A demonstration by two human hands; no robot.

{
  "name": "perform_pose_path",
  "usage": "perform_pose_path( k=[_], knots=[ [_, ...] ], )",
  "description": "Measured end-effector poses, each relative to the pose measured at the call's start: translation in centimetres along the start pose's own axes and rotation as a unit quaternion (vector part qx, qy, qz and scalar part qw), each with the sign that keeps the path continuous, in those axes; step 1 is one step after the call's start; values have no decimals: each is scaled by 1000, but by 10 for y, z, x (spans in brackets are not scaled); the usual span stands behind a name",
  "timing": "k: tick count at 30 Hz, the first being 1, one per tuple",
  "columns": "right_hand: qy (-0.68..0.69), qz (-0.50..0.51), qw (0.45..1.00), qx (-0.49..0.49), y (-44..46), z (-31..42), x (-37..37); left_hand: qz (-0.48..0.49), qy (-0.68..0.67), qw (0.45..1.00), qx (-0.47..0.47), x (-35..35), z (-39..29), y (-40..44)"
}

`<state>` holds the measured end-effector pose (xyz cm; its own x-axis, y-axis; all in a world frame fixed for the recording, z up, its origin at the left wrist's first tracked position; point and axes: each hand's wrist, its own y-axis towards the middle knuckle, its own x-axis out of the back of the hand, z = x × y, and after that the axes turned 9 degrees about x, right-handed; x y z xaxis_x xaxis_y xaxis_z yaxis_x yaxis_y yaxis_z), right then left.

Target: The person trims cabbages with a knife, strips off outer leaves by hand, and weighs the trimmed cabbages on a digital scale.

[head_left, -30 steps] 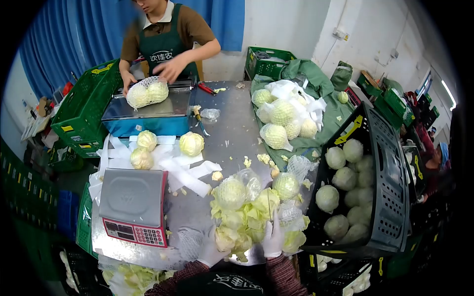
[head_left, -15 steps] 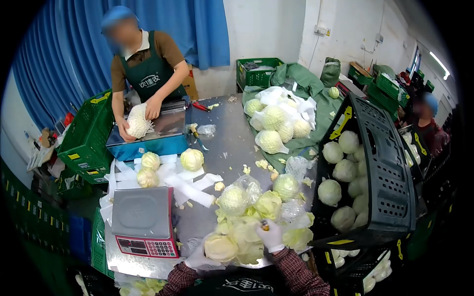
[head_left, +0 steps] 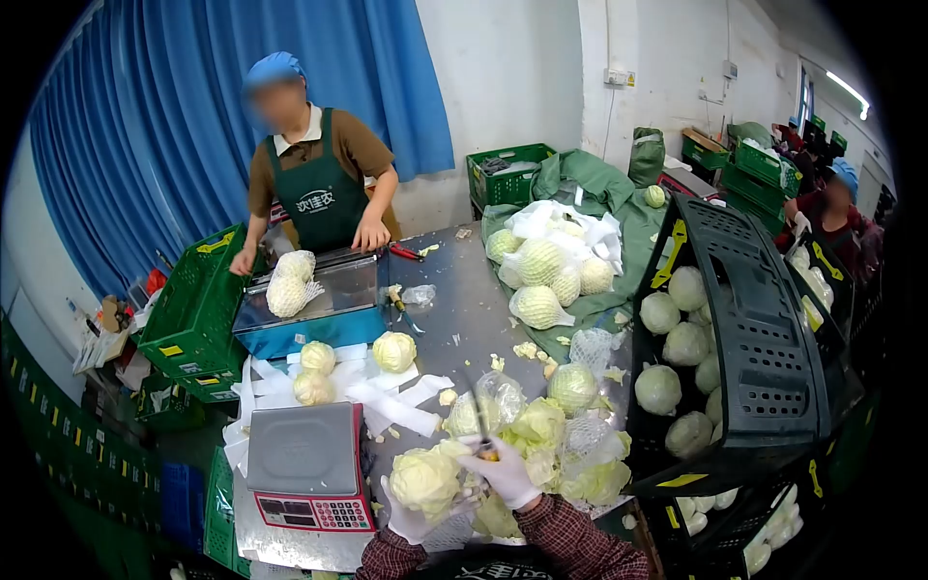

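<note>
Cabbage (head_left: 422, 480) noted above the near edge of the metal tabletop (head_left: 449, 290), a little left of its middle; we see it off the surface or low over it, and cannot tell which. Going left to right: a co-worker (head_left: 314, 184) stands at the far left corner, behind a blue scale (head_left: 314, 331) bearing netted cabbages. Near the left corner we record a red-framed scale (head_left: 304, 449), with foam strips (head_left: 391, 411) and loose cabbages beyond it. Our left hand (head_left: 406, 519), white-gloved, cups the cabbage from its left and underside, fingers curved and part open around it. The cabbage is roughly round; we find no clear long axis. Our right hand (head_left: 507, 476) is just beside its right side, fingers closed on the handle of a knife (head_left: 488, 451), blade pointing up and away from us toward the far edge. From the right fingertips, the cabbage lies to the left and slightly nearer us; left hand nearer, in contact. Contact at the right fingertips: cannot tell. Right of this we log loose leaves (head_left: 537, 425), then a black crate (head_left: 764, 358) of wrapped cabbages beside the right edge.
</note>
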<state>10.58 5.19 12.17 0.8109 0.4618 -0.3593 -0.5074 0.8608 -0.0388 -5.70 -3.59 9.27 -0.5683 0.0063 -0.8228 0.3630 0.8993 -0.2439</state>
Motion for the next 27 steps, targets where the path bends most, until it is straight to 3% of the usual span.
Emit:
perform_pose_path(
  k=[2,4,5,6,8,9,10,11,13,15,17,19,21,23,24,25,27],
  knots=[
    [-7,-118,990,81,-2,6,-7,-33,-38,999,-5,2,4,2],
    [-2,-115,990,86,-9,12,-4,-47,-77,996,-15,11,6,4],
    [2,-113,990,90,-15,15,0,-5,-225,974,-7,16,7,3],
    [65,-48,994,77,-24,19,9,17,-298,954,-6,20,5,3],
    [5,-24,998,62,-35,33,15,33,-369,929,-6,28,1,6],
    [-54,-2,997,50,-36,37,17,35,-351,936,-16,30,1,7],
    [-295,-17,945,142,-30,23,22,36,-333,942,-26,30,0,8],
    [-295,-15,945,142,-30,11,22,38,-315,948,-37,26,-3,10],
    [-90,-27,994,-51,-30,-16,12,-75,-147,980,-106,9,-3,16],
    [-158,-53,986,8,-28,-35,-10,-98,-73,985,-120,-2,-1,18],
    [-205,-116,951,199,-27,-31,-29,-119,0,984,-136,-7,-1,17],
    [-135,-139,959,205,-24,-33,-23,-69,189,970,-138,-4,-4,6],
    [-11,-85,996,33,-29,-6,-3,-60,195,967,-152,-3,-13,3],
    [27,-89,995,27,-29,-8,8,-109,306,901,-287,-15,-26,11],
    [90,-73,993,-21,-30,-4,11,-132,357,855,-351,-21,-31,14],
    [152,-56,985,-65,-29,0,13,-129,356,854,-356,-26,-37,18],
    [140,-45,987,-70,-27,-11,19,-71,458,847,-261,-31,-45,22]
  ],
)
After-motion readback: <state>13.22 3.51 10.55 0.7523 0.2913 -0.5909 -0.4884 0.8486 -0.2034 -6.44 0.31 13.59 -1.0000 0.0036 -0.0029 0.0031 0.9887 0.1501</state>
